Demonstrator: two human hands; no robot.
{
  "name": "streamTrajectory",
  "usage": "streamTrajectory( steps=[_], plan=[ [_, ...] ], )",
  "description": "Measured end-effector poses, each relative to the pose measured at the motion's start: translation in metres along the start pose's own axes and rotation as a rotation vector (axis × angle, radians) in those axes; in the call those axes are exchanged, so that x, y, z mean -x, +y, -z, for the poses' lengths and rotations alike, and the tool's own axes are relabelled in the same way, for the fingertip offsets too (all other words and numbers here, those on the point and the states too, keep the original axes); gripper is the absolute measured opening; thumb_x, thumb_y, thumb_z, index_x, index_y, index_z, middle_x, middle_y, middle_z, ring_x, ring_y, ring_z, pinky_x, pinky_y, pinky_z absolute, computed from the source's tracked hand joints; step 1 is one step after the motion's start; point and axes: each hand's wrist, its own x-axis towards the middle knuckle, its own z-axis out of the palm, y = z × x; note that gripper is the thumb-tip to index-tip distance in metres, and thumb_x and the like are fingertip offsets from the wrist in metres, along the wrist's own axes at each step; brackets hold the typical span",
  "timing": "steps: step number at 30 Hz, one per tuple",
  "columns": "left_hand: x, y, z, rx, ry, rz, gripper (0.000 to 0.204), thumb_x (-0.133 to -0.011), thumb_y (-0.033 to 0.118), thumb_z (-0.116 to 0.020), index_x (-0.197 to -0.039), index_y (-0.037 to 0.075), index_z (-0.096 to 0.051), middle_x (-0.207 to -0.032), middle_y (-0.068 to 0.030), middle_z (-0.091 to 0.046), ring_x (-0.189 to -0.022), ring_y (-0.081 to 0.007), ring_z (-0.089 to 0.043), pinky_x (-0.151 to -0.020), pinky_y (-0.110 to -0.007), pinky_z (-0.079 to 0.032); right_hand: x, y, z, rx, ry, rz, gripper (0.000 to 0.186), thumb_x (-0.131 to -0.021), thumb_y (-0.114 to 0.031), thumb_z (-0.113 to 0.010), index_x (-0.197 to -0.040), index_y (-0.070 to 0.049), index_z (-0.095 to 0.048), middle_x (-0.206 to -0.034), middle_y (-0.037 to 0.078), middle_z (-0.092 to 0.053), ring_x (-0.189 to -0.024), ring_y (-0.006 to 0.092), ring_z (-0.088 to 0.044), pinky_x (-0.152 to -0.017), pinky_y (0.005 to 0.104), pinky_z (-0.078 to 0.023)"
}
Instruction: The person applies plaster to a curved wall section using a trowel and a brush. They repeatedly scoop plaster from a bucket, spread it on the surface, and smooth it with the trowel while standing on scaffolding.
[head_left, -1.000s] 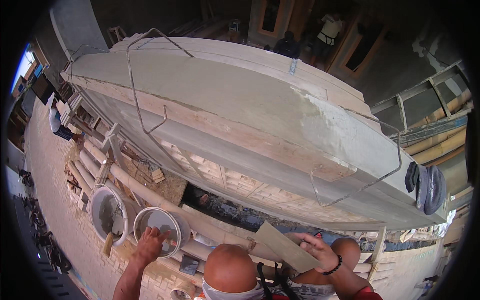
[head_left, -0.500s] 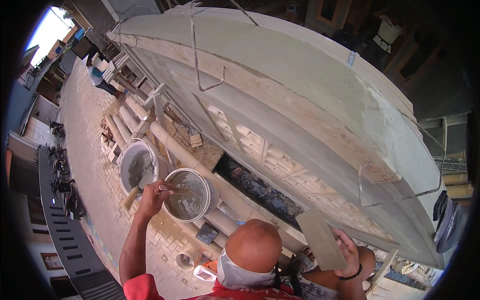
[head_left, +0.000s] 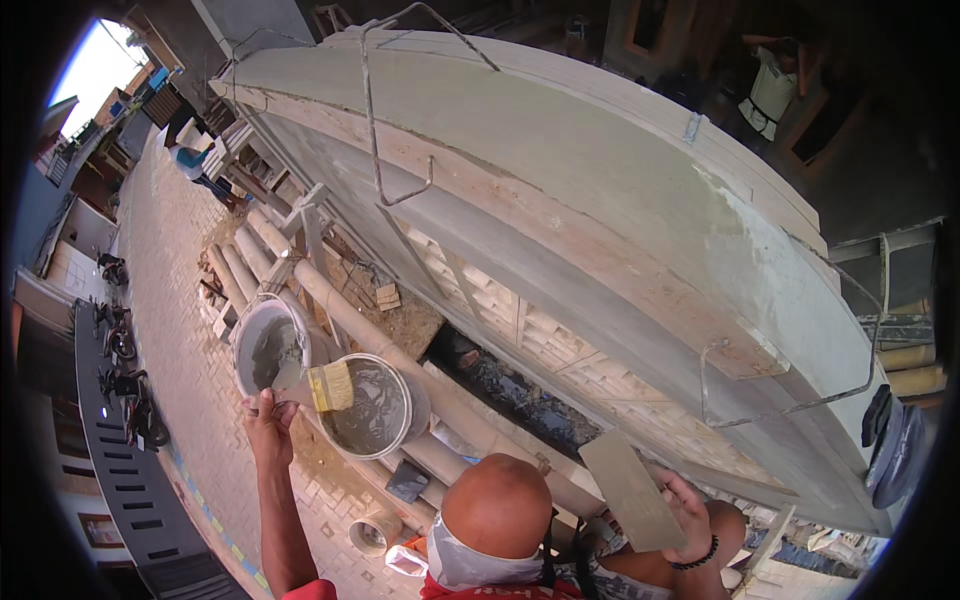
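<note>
My left hand [head_left: 270,425] grips a paintbrush [head_left: 331,387] with pale bristles and a yellow band, held over the right bucket [head_left: 405,430] of murky grey liquid. Beside it is another bucket [head_left: 248,355] with grey mix inside. My right hand [head_left: 686,520] holds a flat rectangular board or trowel [head_left: 622,480], coated grey, near my bent knees [head_left: 495,500]. Beyond both hands runs a long curved concrete ledge [head_left: 530,150] with a smooth grey top and bent rebar loops [head_left: 375,150].
Bamboo poles [head_left: 310,285] run under the buckets above a paved lane [head_left: 170,290] with parked motorbikes [head_left: 120,330]. A dark trench [head_left: 470,365] lies below the ledge. A co-worker [head_left: 200,170] stands far left; another person [head_left: 772,90] is at the back right.
My left hand has moved from over the bucket's liquid leftward to beyond its rim, and the brush's bristles now show above that bucket. The whole view has swung toward the lane.
</note>
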Motion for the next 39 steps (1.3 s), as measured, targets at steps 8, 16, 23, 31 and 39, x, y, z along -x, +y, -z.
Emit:
streamTrajectory(
  steps=[8, 16, 23, 31, 39],
  plan=[
    [0.041, 0.102, -0.14, 0.243, -0.298, -0.04, 0.013, -0.09, 0.016, -0.054, -0.095, 0.004, -0.053, -0.084, -0.0065, -0.06, -0.06, -0.0122, -0.061, -0.052, -0.021, -0.054, -0.001, 0.009, 0.008, -0.012, -0.002, -0.001, 0.04, -0.092, -0.018, -0.052, -0.126, 0.001, -0.044, -0.107, 0.005, -0.056, -0.093, 0.0095, -0.054, -0.08, 0.0238, -0.044],
    [0.122, 0.177, -0.361, 0.265, -0.869, -0.353, 0.014, -0.088, 0.013, -0.056, -0.095, 0.001, -0.053, -0.085, -0.0101, -0.06, -0.061, -0.0154, -0.062, -0.053, -0.022, -0.054, 0.011, 0.011, 0.001, 0.065, -0.013, 0.029, 0.038, -0.093, -0.019, -0.049, -0.126, -0.001, -0.045, -0.106, 0.004, -0.056, -0.095, 0.0079, -0.051, -0.08, 0.0231, -0.042],
    [0.159, 0.161, -0.47, -0.078, -1.018, -0.293, 0.021, -0.083, 0.013, -0.061, -0.09, -0.004, -0.051, -0.081, -0.012, -0.058, -0.057, -0.015, -0.06, -0.053, -0.022, -0.054, 0.022, 0.011, 0.007, 0.11, -0.063, 0.075, 0.04, -0.093, -0.023, -0.049, -0.127, -0.001, -0.044, -0.11, 0.004, -0.055, -0.098, 0.009, -0.05, -0.084, 0.0249, -0.041],
    [0.154, 0.188, -0.47, -0.151, -0.945, -0.498, 0.019, -0.082, 0.011, -0.059, -0.089, -0.005, -0.051, -0.078, -0.0119, -0.057, -0.051, -0.0134, -0.058, -0.05, -0.022, -0.052, 0.039, 0.007, 0.016, 0.084, -0.054, 0.09, 0.041, -0.093, -0.024, -0.05, -0.127, -0.001, -0.044, -0.112, 0.004, -0.054, -0.1, 0.0094, -0.049, -0.085, 0.025, -0.04],
    [0.136, 0.189, -0.469, -0.198, -0.928, -0.482, 0.016, -0.083, 0.011, -0.06, -0.087, -0.003, -0.051, -0.075, -0.0099, -0.056, -0.049, -0.0121, -0.055, -0.049, -0.023, -0.052, 0.037, 0.006, 0.017, 0.105, -0.085, 0.102, 0.041, -0.093, -0.021, -0.05, -0.127, 0.0, -0.043, -0.113, 0.005, -0.054, -0.1, 0.0101, -0.05, -0.085, 0.0254, -0.041]
  ],
)
